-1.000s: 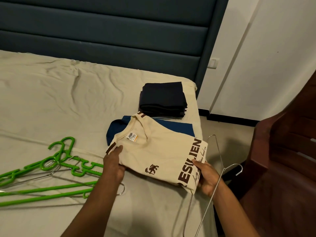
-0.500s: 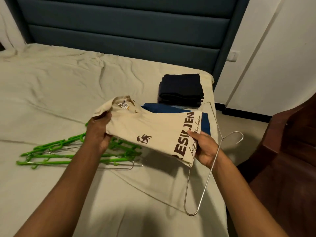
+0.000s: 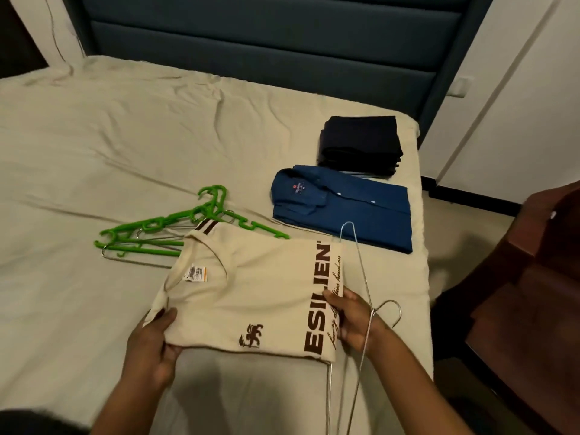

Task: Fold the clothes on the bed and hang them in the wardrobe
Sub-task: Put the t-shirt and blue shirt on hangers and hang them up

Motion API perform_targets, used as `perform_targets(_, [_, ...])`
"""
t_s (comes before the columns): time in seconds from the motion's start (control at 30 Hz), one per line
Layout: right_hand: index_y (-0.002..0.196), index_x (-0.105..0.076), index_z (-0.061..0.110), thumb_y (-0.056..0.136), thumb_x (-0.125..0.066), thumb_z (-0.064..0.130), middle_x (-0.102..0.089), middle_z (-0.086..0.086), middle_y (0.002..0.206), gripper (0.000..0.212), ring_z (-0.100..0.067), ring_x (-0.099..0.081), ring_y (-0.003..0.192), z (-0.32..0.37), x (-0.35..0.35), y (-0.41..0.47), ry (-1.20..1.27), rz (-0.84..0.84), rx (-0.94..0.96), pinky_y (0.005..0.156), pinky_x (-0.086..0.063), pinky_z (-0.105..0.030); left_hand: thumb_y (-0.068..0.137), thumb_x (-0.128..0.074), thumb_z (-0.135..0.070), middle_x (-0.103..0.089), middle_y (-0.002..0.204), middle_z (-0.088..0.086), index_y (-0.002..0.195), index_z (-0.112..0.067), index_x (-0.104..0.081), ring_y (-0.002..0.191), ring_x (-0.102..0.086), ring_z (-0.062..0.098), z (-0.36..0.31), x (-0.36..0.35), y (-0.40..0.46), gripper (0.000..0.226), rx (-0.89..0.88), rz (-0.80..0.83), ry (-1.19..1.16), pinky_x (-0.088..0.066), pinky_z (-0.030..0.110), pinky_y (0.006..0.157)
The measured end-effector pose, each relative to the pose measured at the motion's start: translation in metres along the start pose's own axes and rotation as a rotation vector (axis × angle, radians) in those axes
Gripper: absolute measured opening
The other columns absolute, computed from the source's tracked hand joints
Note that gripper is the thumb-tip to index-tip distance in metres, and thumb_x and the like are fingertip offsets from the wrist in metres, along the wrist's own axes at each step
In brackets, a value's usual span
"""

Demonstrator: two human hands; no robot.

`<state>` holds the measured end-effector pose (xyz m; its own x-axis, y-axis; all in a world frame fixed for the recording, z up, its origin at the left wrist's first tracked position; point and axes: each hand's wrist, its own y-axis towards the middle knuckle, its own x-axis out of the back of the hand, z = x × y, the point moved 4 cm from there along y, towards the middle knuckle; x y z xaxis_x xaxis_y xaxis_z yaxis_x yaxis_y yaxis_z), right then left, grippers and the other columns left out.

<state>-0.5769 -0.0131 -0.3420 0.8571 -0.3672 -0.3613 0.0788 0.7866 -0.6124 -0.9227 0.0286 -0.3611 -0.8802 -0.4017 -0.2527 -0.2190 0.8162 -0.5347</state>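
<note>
Wrinkled cream bed sheet (image 3: 110, 146) against padded blue headboard (image 3: 266, 48); white wall (image 3: 518, 105) at right. Left hand (image 3: 150, 346) and right hand (image 3: 351, 321) fingers pinch folded cream T-shirt (image 3: 251, 293).

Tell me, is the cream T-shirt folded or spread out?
Folded: the cream T-shirt forms a compact rectangle, gripped at each side by the hands.

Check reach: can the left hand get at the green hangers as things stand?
Probably not right away. The left hand is gripping the folded cream T-shirt, whose far corner lies over part of the green hangers. Once it lets go, the bed between looks open.
</note>
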Motion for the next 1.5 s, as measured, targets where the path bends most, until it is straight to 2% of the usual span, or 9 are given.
perform_targets(0.27, [0.121, -0.063, 0.000, 0.091, -0.058, 0.005, -0.070, -0.024, 0.109, 0.031, -0.033, -0.073, 0.083, -0.019, 0.009, -0.020, 0.079, 0.012, -0.106, 0.072, -0.062, -0.046, 0.090, -0.063, -0.006, -0.071, 0.102, 0.003, 0.102, -0.020, -0.070, 0.086, -0.065, 0.021, 0.021, 0.028, -0.038, 0.020, 0.057, -0.174, 0.003, -0.056, 0.036, 0.071])
perform_targets(0.43, [0.114, -0.064, 0.003, 0.097, -0.050, 0.030, -0.070, -0.016, 0.094, 0.035, -0.026, -0.069, 0.063, -0.013, 0.027, -0.026, 0.197, -0.060, -0.164, 0.057, -0.059, -0.035, 0.090, -0.062, -0.007, -0.065, 0.104, 0.013, 0.115, -0.012, -0.062, 0.080, -0.059, 0.027, 0.010, 0.033, -0.043, 0.025, 0.110, -0.152, 0.098, -0.049, 0.037, 0.071])
perform_targets(0.6, [0.124, -0.059, 0.006, 0.099, -0.022, 0.064, -0.067, -0.025, 0.120, 0.074, -0.048, -0.067, 0.103, -0.005, 0.054, -0.035, 0.285, -0.154, -0.094, 0.090, -0.052, -0.053, 0.086, -0.062, -0.043, -0.071, 0.107, 0.016, 0.115, -0.014, -0.066, 0.094, -0.065, 0.037, -0.024, 0.027, -0.016, 0.041, 0.166, -0.060, 0.328, -0.053, 0.047, 0.081])
perform_targets(0.73, [0.124, -0.059, 0.009, 0.090, -0.030, 0.075, -0.065, -0.026, 0.124, 0.080, -0.053, -0.060, 0.111, 0.003, 0.058, -0.051, 0.321, -0.148, -0.067, 0.101, -0.043, -0.063, 0.093, -0.057, -0.056, -0.071, 0.091, 0.013, 0.093, -0.011, -0.067, 0.088, -0.065, 0.033, -0.057, -0.005, 0.006, 0.046, 0.079, 0.057, 0.601, -0.052, 0.045, 0.086])
perform_targets(0.87, [0.127, -0.058, 0.002, 0.097, -0.052, 0.043, -0.071, -0.023, 0.097, 0.051, -0.045, -0.070, 0.096, 0.003, 0.053, -0.064, 0.047, -0.227, -0.014, 0.084, -0.058, -0.055, 0.077, -0.062, -0.076, -0.071, 0.093, 0.011, 0.099, -0.012, -0.067, 0.090, -0.066, 0.034, -0.057, -0.024, 0.023, 0.067, -0.079, 0.001, 0.871, -0.052, 0.045, 0.085])
perform_targets(0.97, [0.117, -0.064, -0.003, 0.100, -0.054, 0.029, -0.062, -0.015, 0.068, 0.037, -0.039, -0.072, 0.082, 0.000, 0.050, -0.072, 0.085, -0.311, 0.063, 0.067, -0.062, -0.045, 0.090, -0.065, -0.051, -0.066, 0.114, 0.018, 0.113, -0.010, -0.060, 0.108, -0.059, 0.040, -0.049, -0.025, 0.017, 0.048, -0.178, -0.047, 0.942, -0.045, 0.042, 0.091])
perform_targets(1.1, [0.109, -0.066, 0.001, 0.099, -0.055, 0.030, -0.059, -0.007, 0.061, 0.032, -0.022, -0.068, 0.062, -0.006, 0.049, -0.075, 0.220, -0.389, 0.188, 0.053, -0.059, -0.033, 0.096, -0.062, -0.033, -0.065, 0.117, 0.018, 0.113, -0.011, -0.061, 0.111, -0.058, 0.039, -0.045, -0.024, 0.010, 0.028, -0.297, 0.043, 0.967, -0.041, 0.039, 0.088])
perform_targets(1.23, [0.109, -0.068, 0.006, 0.099, -0.053, 0.035, -0.049, 0.001, 0.051, 0.034, -0.013, -0.057, 0.049, -0.011, 0.046, -0.084, 0.209, -0.421, 0.257, 0.049, -0.053, -0.028, 0.095, -0.063, -0.034, -0.067, 0.116, 0.012, 0.118, -0.012, -0.061, 0.110, -0.059, 0.035, -0.040, -0.003, -0.004, 0.033, -0.310, 0.076, 0.968, -0.046, 0.043, 0.094])
perform_targets(1.5, [0.112, -0.068, 0.005, 0.099, -0.053, 0.037, -0.041, 0.005, 0.049, 0.038, -0.006, -0.031, 0.038, -0.022, 0.068, -0.100, 0.072, -0.508, 0.296, 0.041, -0.028, -0.023, 0.098, -0.059, -0.031, -0.063, 0.093, 0.007, 0.102, -0.014, -0.054, 0.088, -0.057, 0.030, -0.034, 0.010, -0.015, 0.019, -0.360, 0.176, 1.048, -0.038, 0.037, 0.071])
